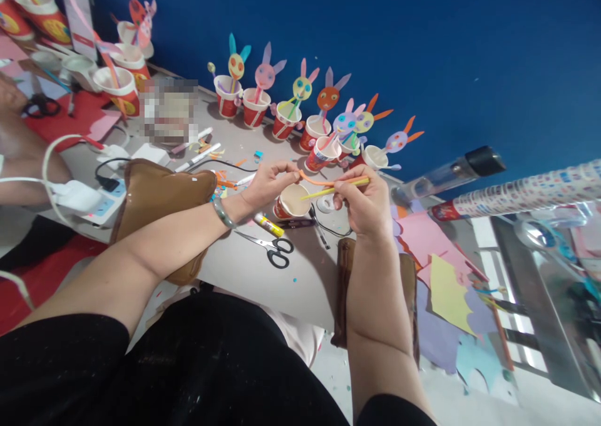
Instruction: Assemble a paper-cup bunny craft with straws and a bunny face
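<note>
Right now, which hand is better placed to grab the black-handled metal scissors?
Probably the left hand: nearer the scissors, holding just an orange strip; the right hand also grips a yellow stick.

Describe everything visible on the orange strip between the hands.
The orange strip is thin and plain, perhaps paper, though the material can't be confirmed. It is held off the table in a shallow, sagging curve. The left hand pinches one end; the right hand holds the other, partly hidden by its fingers. In the picture it is up and right of the paper cup, just above a yellow stick.
</note>
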Available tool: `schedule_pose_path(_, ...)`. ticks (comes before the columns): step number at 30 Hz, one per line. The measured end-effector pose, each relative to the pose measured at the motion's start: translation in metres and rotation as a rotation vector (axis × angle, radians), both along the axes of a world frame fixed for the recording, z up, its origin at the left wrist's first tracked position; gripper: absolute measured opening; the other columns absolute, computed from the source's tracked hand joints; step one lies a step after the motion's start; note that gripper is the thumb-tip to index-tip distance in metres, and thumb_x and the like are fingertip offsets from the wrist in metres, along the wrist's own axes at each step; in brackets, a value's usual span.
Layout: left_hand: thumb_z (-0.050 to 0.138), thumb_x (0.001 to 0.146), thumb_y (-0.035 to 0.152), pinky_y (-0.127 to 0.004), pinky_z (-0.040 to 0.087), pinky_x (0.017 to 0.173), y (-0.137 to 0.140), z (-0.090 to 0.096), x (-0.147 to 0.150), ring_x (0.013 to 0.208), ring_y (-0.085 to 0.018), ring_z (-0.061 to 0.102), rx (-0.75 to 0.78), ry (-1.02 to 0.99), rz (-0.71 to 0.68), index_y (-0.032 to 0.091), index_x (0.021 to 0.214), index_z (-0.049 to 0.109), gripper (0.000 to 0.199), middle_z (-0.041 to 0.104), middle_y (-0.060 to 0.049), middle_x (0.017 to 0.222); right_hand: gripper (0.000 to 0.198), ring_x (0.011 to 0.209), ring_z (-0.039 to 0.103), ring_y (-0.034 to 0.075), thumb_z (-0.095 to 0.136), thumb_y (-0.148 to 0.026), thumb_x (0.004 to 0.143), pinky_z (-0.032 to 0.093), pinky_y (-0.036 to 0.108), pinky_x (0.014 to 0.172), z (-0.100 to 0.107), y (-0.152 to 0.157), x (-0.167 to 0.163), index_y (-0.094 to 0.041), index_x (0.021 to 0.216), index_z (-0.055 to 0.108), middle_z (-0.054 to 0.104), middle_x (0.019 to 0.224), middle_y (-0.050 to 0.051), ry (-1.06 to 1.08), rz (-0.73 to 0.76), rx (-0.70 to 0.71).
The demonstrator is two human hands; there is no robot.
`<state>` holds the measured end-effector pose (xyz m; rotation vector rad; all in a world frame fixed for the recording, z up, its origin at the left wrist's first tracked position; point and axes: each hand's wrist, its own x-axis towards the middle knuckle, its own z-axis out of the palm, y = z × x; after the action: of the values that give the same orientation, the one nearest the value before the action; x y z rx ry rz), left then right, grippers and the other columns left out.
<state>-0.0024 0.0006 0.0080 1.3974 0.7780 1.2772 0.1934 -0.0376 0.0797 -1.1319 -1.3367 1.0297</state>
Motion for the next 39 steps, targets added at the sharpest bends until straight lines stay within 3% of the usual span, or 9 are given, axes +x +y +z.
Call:
schedule_pose_path(5,0.065,0.083,0.037,-0.032,0.052,0.082,0.001,-0.002,0.0,0.08,-0.016,0.064,0.112,0.082,0.062,0.02,0.077,0.069,0.019,0.072,-0.002,0.079,0.022,0.036,0.049,0.007,0.079,-0.026,0.066,0.035,0.02,0.039,-0.002,0.003,0.0,-0.024,0.069,0.057,0.054,0.048,-0.01,0.047,-0.017,-0.025)
schedule_pose_path(8,0.064,0.085,0.033,-0.04,0.051,0.097,0.001,0.0,-0.002,0.085,-0.019,0.066,0.236,0.19,0.121,0.022,0.075,0.066,0.016,0.075,-0.003,0.083,0.025,0.035,0.047,0.007,0.08,-0.027,0.064,0.034,0.02,0.038,-0.004,0.004,0.001,-0.024,0.07,0.055,0.053,0.047,-0.011,0.076,-0.02,-0.039)
schedule_pose_path(11,0.064,0.086,0.027,-0.05,0.039,0.118,0.003,0.001,-0.003,0.086,-0.019,0.067,0.295,0.288,0.17,0.023,0.073,0.063,0.014,0.077,-0.001,0.086,0.029,0.036,0.046,0.007,0.082,-0.029,0.065,0.035,0.02,0.038,-0.005,0.005,0.001,-0.024,0.07,0.054,0.052,0.048,-0.011,0.08,-0.022,-0.043)
schedule_pose_path(14,0.064,0.084,0.021,-0.054,0.031,0.126,0.005,0.001,-0.004,0.089,-0.019,0.068,0.316,0.341,0.202,0.023,0.074,0.062,0.01,0.077,0.0,0.089,0.03,0.036,0.047,0.007,0.083,-0.028,0.066,0.036,0.02,0.039,-0.006,0.004,0.001,-0.024,0.071,0.054,0.05,0.049,-0.011,0.08,-0.023,-0.033)
schedule_pose_path(24,0.066,0.083,0.02,-0.054,0.024,0.131,0.007,-0.005,-0.004,0.095,-0.019,0.07,0.442,0.364,0.244,0.024,0.076,0.061,0.01,0.075,0.002,0.091,0.028,0.036,0.048,0.007,0.081,-0.027,0.067,0.036,0.02,0.039,-0.003,0.001,-0.004,-0.024,0.07,0.054,0.052,0.048,-0.01,0.083,-0.049,-0.007)
schedule_pose_path(29,0.062,0.083,0.018,-0.054,0.019,0.134,0.009,-0.005,-0.005,0.096,-0.019,0.07,0.42,0.373,0.244,0.025,0.075,0.062,0.01,0.075,0.003,0.09,0.024,0.035,0.047,0.007,0.078,-0.026,0.065,0.034,0.02,0.037,-0.001,0.0,-0.003,-0.024,0.067,0.054,0.054,0.047,-0.009,0.091,-0.072,-0.009)
schedule_pose_path(34,0.056,0.091,0.022,-0.054,0.034,0.126,0.009,-0.004,-0.009,0.096,-0.021,0.072,0.357,0.316,0.217,0.024,0.094,0.074,0.018,0.08,-0.002,0.097,0.024,0.036,0.049,0.008,0.08,-0.026,0.066,0.037,0.022,0.038,0.002,-0.002,0.0,-0.024,0.069,0.056,0.058,0.05,-0.008,0.066,-0.069,0.027)
schedule_pose_path(37,0.063,0.095,0.037,-0.052,0.04,0.12,0.006,-0.003,-0.011,0.102,-0.023,0.073,0.421,0.3,0.168,0.024,0.111,0.076,0.024,0.081,-0.005,0.105,0.028,0.036,0.049,0.008,0.083,-0.03,0.069,0.037,0.021,0.039,0.0,-0.003,-0.002,-0.024,0.07,0.056,0.057,0.049,-0.009,0.016,-0.018,0.022)
schedule_pose_path(39,0.068,0.094,0.044,-0.051,0.039,0.121,0.005,-0.005,-0.011,0.105,-0.024,0.073,0.497,0.339,0.15,0.025,0.109,0.076,0.026,0.081,-0.006,0.106,0.031,0.036,0.049,0.007,0.084,-0.031,0.07,0.037,0.02,0.04,-0.003,-0.002,-0.002,-0.024,0.071,0.054,0.056,0.049,-0.009,-0.004,-0.004,0.033)
